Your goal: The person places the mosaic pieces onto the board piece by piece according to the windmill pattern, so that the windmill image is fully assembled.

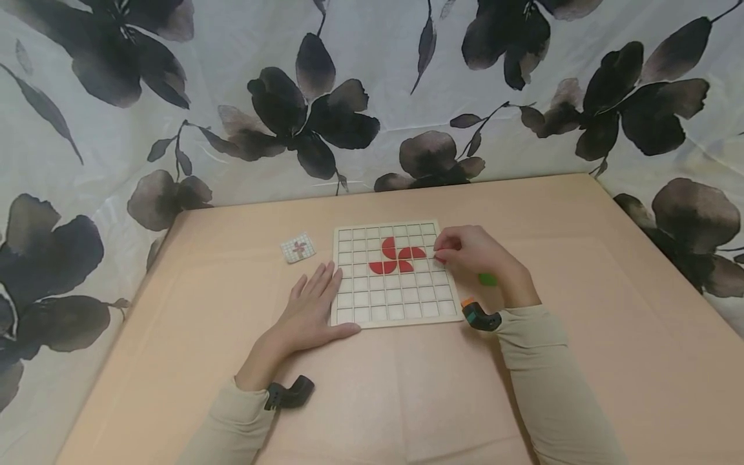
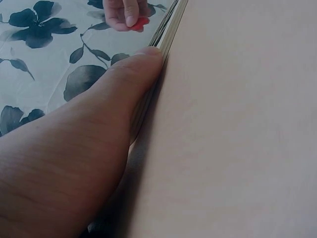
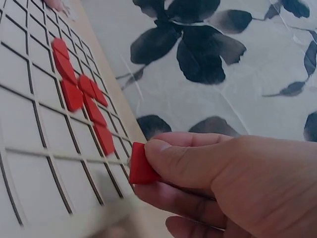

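A pale square grid board [image 1: 372,315] lies on the table, with several red quarter-round tiles [image 1: 405,265] set in cells around its middle. Over the board's right side, my right hand [image 1: 479,253] pinches another red tile [image 3: 142,164] between thumb and fingers. My left hand [image 1: 314,307] lies with fingers spread along the board's left edge, its thumb at the near left corner. In the left wrist view the left thumb [image 2: 141,64] rests against the board's side.
A small pattern card [image 1: 298,248] with a red motif lies left of the board. A green piece [image 1: 487,279] sits on the table beside the right wrist, partly hidden by it. A floral cloth [image 1: 407,97] hangs behind the table.
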A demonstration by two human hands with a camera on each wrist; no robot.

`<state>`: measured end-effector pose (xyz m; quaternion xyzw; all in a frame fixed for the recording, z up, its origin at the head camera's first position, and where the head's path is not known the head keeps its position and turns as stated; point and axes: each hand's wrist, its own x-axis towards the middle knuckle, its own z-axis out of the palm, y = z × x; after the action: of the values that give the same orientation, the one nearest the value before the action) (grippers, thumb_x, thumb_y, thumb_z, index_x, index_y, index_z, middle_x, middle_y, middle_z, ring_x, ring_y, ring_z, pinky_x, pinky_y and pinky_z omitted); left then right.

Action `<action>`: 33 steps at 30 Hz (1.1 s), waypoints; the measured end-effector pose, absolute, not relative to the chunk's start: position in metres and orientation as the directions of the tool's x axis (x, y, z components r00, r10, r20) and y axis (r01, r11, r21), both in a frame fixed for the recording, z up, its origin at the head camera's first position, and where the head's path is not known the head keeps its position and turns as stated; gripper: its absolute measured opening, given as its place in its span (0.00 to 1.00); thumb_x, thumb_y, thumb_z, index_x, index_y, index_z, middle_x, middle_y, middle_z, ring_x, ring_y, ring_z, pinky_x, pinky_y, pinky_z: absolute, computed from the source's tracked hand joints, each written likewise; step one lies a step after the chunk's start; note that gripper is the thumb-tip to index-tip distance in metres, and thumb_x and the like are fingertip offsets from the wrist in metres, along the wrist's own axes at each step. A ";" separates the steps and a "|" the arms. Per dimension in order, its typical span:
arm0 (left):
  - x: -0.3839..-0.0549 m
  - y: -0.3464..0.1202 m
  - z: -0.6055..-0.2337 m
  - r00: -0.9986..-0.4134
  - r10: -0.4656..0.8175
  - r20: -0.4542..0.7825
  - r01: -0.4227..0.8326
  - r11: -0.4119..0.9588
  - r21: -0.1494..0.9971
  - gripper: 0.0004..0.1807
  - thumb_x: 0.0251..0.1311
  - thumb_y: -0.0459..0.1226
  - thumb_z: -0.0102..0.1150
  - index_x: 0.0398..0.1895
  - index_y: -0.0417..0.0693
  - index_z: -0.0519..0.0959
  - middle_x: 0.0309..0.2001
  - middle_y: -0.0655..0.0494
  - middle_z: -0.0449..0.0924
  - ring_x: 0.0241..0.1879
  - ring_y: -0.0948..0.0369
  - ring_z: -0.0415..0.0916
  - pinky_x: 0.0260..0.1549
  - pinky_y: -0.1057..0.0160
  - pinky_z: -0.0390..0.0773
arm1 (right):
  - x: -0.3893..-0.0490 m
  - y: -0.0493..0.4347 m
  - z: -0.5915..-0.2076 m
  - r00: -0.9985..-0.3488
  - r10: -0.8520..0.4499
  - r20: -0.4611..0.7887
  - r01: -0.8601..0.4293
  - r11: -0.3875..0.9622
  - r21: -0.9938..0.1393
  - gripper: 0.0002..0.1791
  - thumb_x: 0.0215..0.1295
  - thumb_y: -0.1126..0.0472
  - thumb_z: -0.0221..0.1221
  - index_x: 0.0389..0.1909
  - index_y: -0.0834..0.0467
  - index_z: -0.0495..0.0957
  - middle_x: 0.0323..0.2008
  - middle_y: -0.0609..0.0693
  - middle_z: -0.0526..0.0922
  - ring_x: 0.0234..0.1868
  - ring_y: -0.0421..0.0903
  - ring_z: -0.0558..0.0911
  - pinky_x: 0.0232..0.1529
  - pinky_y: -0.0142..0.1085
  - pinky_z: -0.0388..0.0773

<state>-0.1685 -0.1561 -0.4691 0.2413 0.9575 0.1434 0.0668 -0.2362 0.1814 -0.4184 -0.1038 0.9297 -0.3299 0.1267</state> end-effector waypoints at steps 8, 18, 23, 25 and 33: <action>-0.169 -0.156 -0.470 -0.877 0.475 -0.069 0.434 0.845 0.313 0.62 0.47 0.75 0.47 0.76 0.46 0.43 0.77 0.49 0.35 0.76 0.52 0.31 0.71 0.43 0.36 | -0.233 0.148 -0.423 -0.930 -0.286 -0.233 -0.060 0.741 -0.669 0.09 0.53 0.55 0.70 0.31 0.50 0.80 0.34 0.49 0.80 0.40 0.48 0.74 0.39 0.36 0.73; -0.168 -0.155 -0.467 -0.875 0.478 -0.075 0.436 0.846 0.306 0.62 0.47 0.75 0.47 0.76 0.46 0.43 0.77 0.49 0.35 0.76 0.53 0.31 0.71 0.43 0.36 | -0.227 0.128 -0.428 -0.921 -0.345 -0.183 -0.180 0.791 -0.585 0.09 0.51 0.55 0.71 0.27 0.53 0.81 0.24 0.47 0.81 0.29 0.44 0.75 0.30 0.32 0.73; -0.168 -0.156 -0.468 -0.875 0.478 -0.072 0.436 0.845 0.310 0.62 0.47 0.74 0.48 0.76 0.46 0.43 0.77 0.49 0.35 0.76 0.52 0.31 0.71 0.42 0.36 | -0.226 0.125 -0.428 -0.921 -0.341 -0.187 -0.189 0.814 -0.550 0.10 0.51 0.54 0.71 0.26 0.53 0.81 0.24 0.47 0.81 0.29 0.44 0.75 0.31 0.32 0.73; -0.168 -0.156 -0.468 -0.875 0.479 -0.070 0.437 0.844 0.311 0.62 0.47 0.74 0.48 0.76 0.46 0.43 0.77 0.49 0.35 0.76 0.52 0.31 0.71 0.42 0.36 | -0.226 0.125 -0.429 -0.919 -0.345 -0.191 -0.194 0.816 -0.545 0.10 0.51 0.54 0.71 0.26 0.53 0.81 0.24 0.47 0.81 0.29 0.44 0.75 0.31 0.32 0.73; -0.169 -0.155 -0.469 -0.874 0.482 -0.068 0.440 0.842 0.313 0.62 0.47 0.74 0.48 0.76 0.46 0.43 0.77 0.49 0.36 0.76 0.52 0.32 0.71 0.43 0.36 | -0.225 0.130 -0.426 -0.904 -0.377 -0.203 -0.222 0.819 -0.530 0.10 0.49 0.55 0.72 0.29 0.52 0.81 0.25 0.47 0.80 0.30 0.44 0.75 0.32 0.32 0.73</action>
<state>-0.1691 -0.1552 -0.4695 0.2408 0.9569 0.1455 0.0723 -0.2249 0.1304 -0.4258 -0.1589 0.9415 -0.2559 0.1512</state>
